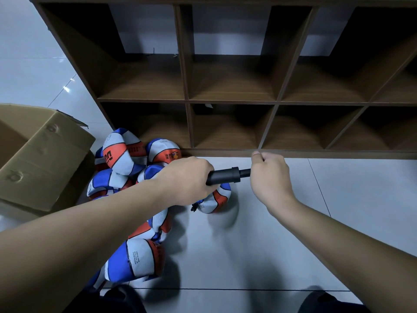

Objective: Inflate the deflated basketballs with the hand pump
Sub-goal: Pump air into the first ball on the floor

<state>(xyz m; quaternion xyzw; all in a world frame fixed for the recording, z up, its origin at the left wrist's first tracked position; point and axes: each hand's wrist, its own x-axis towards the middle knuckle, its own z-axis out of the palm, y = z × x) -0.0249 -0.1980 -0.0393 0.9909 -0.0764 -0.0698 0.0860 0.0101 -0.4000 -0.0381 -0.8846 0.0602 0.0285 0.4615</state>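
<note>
Head cam looks down at a grey tiled floor (259,245) right in front of a brown wooden cubby shelf (232,101). Both bare arms reach into the shot. Left hand (187,180) is wrapped tight around the barrel of the black hand pump (224,176), which lies pretty much sideways between the two hands. Right hand (269,177) is clenched around the pump's handle end, thumb sitting on top, and only a short bit of the thinner rod shows between barrel and fist, so the handle itself is hidden inside the grip.

Just below the pump there's a small blue, white and orange basketball (216,199) on the floor, partly tucked under the left hand. A little black fitting pokes out at its left side, but I honestly can't tell if it's joined to the pump.

Off to the left is a whole heap of deflated basketballs (126,154), same colours, all crumpled and folded, piled against the shelf's bottom corner and trailing down under the left forearm toward the bottom edge. An open cardboard box (45,159) sits just left of the heap.
</note>
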